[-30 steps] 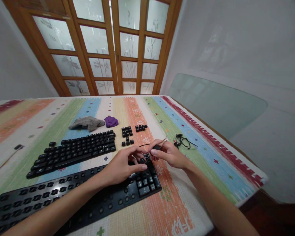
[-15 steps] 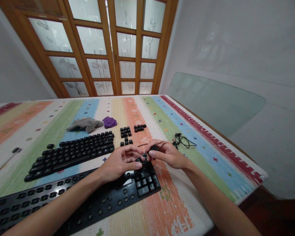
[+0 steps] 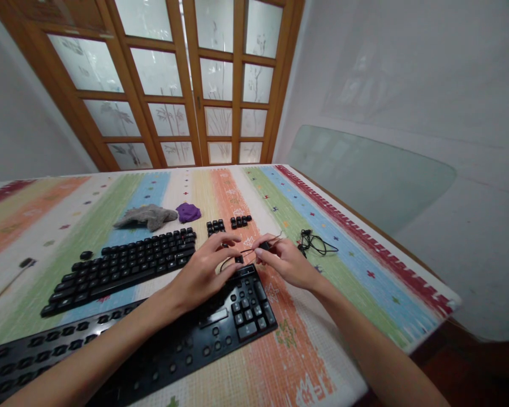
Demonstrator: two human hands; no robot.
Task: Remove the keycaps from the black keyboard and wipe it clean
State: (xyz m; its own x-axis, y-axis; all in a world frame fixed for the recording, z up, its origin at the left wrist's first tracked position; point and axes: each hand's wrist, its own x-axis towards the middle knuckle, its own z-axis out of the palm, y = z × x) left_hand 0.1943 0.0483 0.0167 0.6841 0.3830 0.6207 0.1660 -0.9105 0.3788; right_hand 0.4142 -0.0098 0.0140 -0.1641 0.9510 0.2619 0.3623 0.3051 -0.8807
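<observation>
The right hand [image 3: 285, 261] pinches a wire keycap puller [image 3: 264, 246]; the left hand [image 3: 207, 267] — half open, its hold unclear — is at a black keycap [image 3: 238, 259] near the partly stripped keyboard [image 3: 195, 334].

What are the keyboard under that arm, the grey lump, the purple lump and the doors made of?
The keyboard: probably hard plastic, shiny black, because its frame catches bright reflections.
The grey lump: seemingly soft cloth, dull and rumpled.
The purple lump: perhaps cloth too, matte and crumpled; I can't be sure.
The doors: probably wood, brown and smooth, with cloudy glass letting light through.
</observation>
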